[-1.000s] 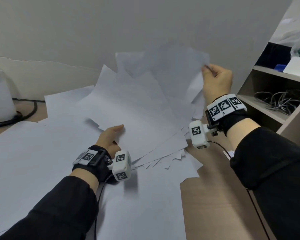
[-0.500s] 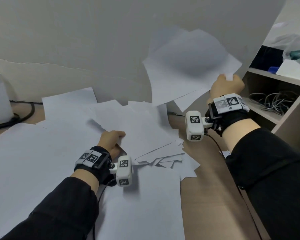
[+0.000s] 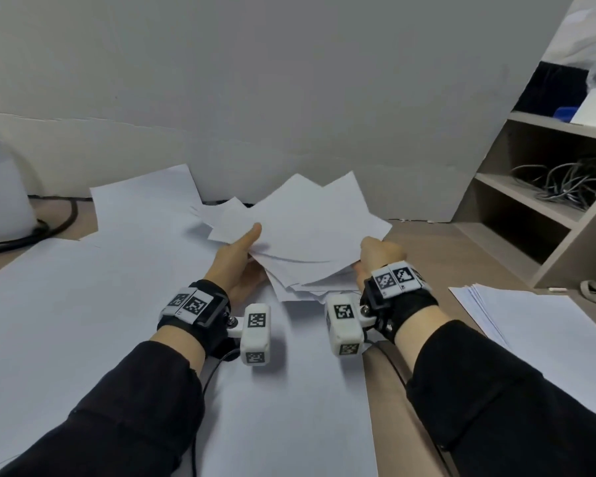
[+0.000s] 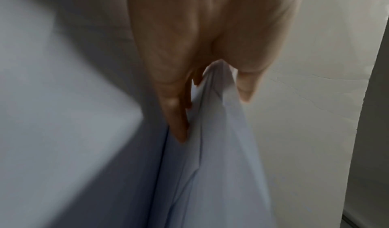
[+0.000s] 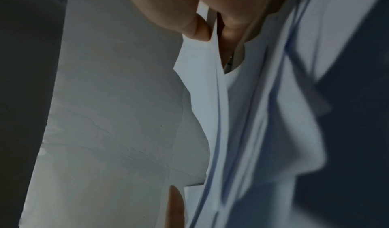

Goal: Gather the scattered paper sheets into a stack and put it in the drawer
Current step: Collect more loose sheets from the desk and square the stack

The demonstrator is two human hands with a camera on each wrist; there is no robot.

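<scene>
A wood-tone desk [image 3: 437,249] runs up to a pale grey wall [image 3: 289,80], much of it covered by large white sheets [image 3: 83,304]. At the right edge of the frame stands an open shelf unit [image 3: 551,215] with a tangle of cables [image 3: 565,180] in one bay. Lower right, a neat pile of paper [image 3: 544,321] lies on the desk. Far left, a white container [image 3: 0,201] with a black cord beside it.

Centre frame, the bundle of paper sheets [image 3: 310,235] is held just above the desk, nearly flat, uneven, corners fanned toward the wall, long axis roughly left to right. The left hand [image 3: 234,266] pinches its left edge, thumb on top, fingers [image 4: 179,115] underneath. The right hand [image 3: 381,253] pinches the right edge, thumb and fingers [image 5: 200,30] clamping the sheets.
</scene>
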